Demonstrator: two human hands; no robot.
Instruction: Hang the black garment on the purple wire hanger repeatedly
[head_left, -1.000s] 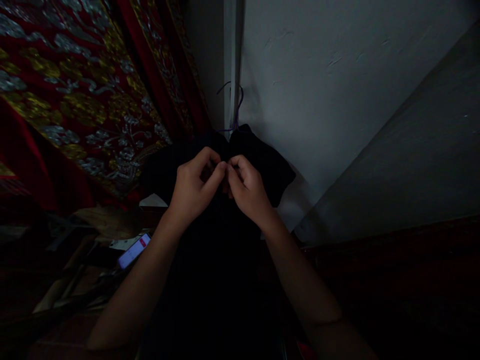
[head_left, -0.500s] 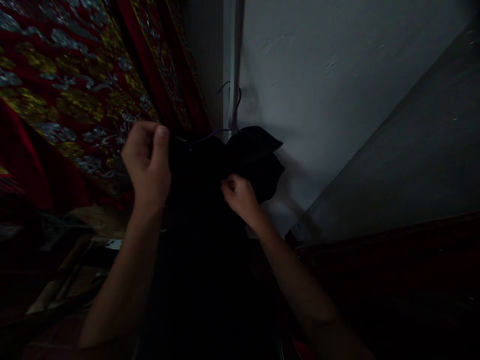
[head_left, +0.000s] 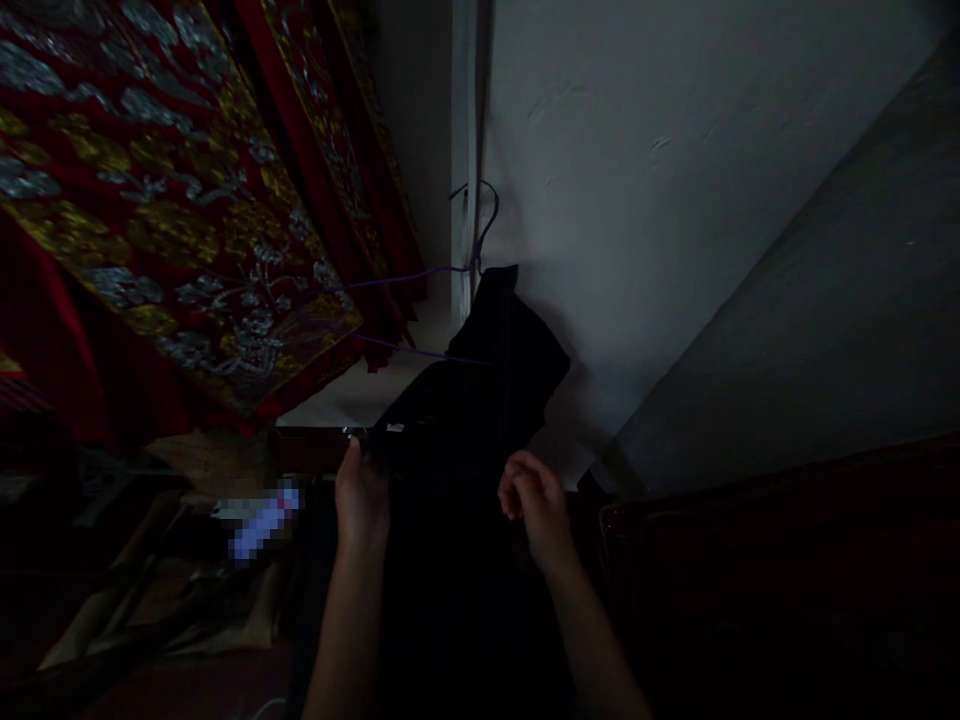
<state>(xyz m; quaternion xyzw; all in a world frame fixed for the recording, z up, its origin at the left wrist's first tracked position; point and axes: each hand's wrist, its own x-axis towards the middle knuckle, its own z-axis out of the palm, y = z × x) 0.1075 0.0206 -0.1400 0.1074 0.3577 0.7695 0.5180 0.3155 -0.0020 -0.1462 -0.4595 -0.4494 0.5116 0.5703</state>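
A black garment hangs half off a thin purple wire hanger, whose hook catches on a pale vertical strip at the wall corner. The hanger's left arm is bare; the garment's right shoulder still sits on it. My left hand grips the garment's left edge, low down, fingers closed on the cloth. My right hand is beside it at the same height with fingers curled in a loose pinch; what it holds is too dark to make out.
A red cloth with gold and silver embroidery hangs at the left. A lit phone lies among papers and clutter at the lower left. A white wall stands behind, dark furniture at the right.
Both hands dropped from the collar region to lower on the garment. The left shoulder came off the hanger, so the hanger's left arm is now bare and the cloth sags down.
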